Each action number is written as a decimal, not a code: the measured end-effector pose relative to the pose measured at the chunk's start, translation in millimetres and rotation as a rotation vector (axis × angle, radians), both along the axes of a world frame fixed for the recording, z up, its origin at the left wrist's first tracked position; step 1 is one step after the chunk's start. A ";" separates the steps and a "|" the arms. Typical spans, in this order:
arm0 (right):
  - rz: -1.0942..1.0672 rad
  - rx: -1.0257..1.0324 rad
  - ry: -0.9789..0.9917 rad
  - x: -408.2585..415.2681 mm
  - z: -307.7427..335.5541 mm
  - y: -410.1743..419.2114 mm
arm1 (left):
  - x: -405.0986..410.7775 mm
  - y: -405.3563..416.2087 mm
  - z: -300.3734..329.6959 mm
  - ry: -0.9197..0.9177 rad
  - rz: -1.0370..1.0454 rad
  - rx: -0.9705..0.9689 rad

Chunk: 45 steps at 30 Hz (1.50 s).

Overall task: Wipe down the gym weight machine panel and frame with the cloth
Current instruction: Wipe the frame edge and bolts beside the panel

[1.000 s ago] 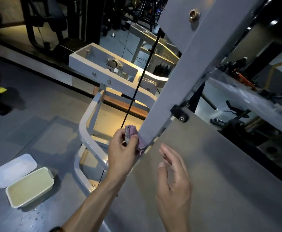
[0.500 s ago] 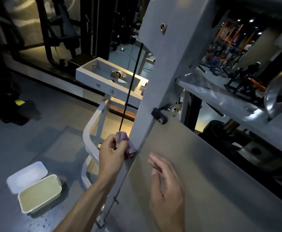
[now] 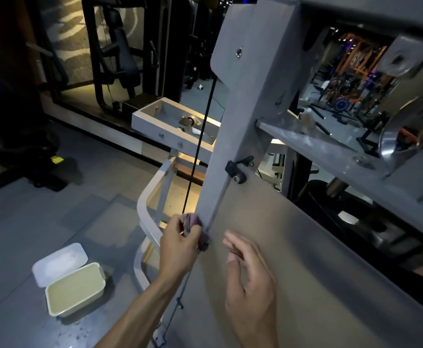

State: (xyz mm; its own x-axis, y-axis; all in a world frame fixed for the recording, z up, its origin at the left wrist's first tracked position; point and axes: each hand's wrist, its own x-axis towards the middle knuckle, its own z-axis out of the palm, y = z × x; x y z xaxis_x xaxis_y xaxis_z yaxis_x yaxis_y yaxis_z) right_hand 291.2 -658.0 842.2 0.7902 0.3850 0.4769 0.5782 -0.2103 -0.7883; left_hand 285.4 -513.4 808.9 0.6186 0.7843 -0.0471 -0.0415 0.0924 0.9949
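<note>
A tub is seen on the floor at about eight o'clock in the head view. It is filled nearly to the rim with a pale yellowish liquid, and its white lid is laid just beside it, at its ten o'clock, touching or nearly touching the rim. Small wet specks are visible on the floor at the tub's five o'clock.

The left hand is raised near the middle of the view, with the forearm reaching up from six o'clock. Its fingers are curled around a bunched purple cloth, which is gripped and pressed against the lower edge of the grey frame post. The cloth is thus found where the post meets the large flat panel, at the panel's ten o'clock corner.

The right hand is held at about five o'clock, in front of the panel, with the back of the hand toward the camera. Its fingers are loosely extended toward eleven o'clock and nothing is grasped; whether the fingertips touch the panel cannot be told.

A thin black cable is strung down just beside the post, at its nine o'clock side, and passes behind the cloth. A black clamp is fixed at the top corner of the panel.
</note>
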 end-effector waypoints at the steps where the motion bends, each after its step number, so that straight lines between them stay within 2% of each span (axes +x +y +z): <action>1: 0.006 -0.004 0.009 -0.5 0.3 -1.3 | 1.4 -3.3 13.5 -0.054 0.018 0.035; 4: 0.014 0.001 0.012 -1.0 1.4 -4.1 | 5.2 -6.6 46.3 -0.169 0.076 0.226; 7: 0.015 0.010 0.028 -3.1 2.2 -5.2 | 3.5 -4.2 38.0 -0.116 0.128 0.283; 12: 0.012 0.005 0.045 -6.6 2.7 -11.5 | -5.0 -10.1 25.2 -0.083 0.101 0.086; 18: -0.020 0.005 0.063 -5.7 11.5 -3.2 | 3.1 -4.8 84.4 -0.286 0.097 0.200; 21: 0.002 0.022 0.127 -5.0 19.4 2.8 | 4.3 1.4 69.9 -0.246 0.079 0.184; 25: 0.004 0.058 0.114 -4.0 28.0 12.2 | -0.8 3.1 32.2 -0.101 0.026 -0.019; 28: -0.011 0.080 0.114 -2.4 31.1 26.5 | 2.8 10.8 42.3 -0.164 0.006 -0.057; 30: -0.051 0.107 0.093 -1.3 32.4 38.3 | 4.3 16.0 61.1 -0.259 -0.037 0.022; 33: -0.178 0.164 0.048 1.4 28.9 52.6 | 2.9 25.6 70.6 -0.299 -0.127 0.143; 36: -0.264 0.199 0.007 1.4 28.1 62.3 | 0.4 36.8 52.3 -0.269 -0.211 0.051; 40: -0.342 0.213 0.033 -3.3 31.3 73.7 | 4.0 53.5 21.0 -0.178 -0.171 -0.038; 45: -0.478 0.195 0.054 -2.1 31.2 85.4 | 13.7 62.1 74.5 -0.403 -0.266 0.066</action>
State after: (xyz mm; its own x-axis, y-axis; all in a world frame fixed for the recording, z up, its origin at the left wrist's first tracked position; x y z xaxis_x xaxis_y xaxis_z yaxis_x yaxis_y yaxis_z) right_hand 289.1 -572.6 873.4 0.8813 -0.1170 0.4578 0.4113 -0.2872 -0.8651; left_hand 299.2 -451.4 883.4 0.7569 0.5894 0.2824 -0.4084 0.0891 0.9085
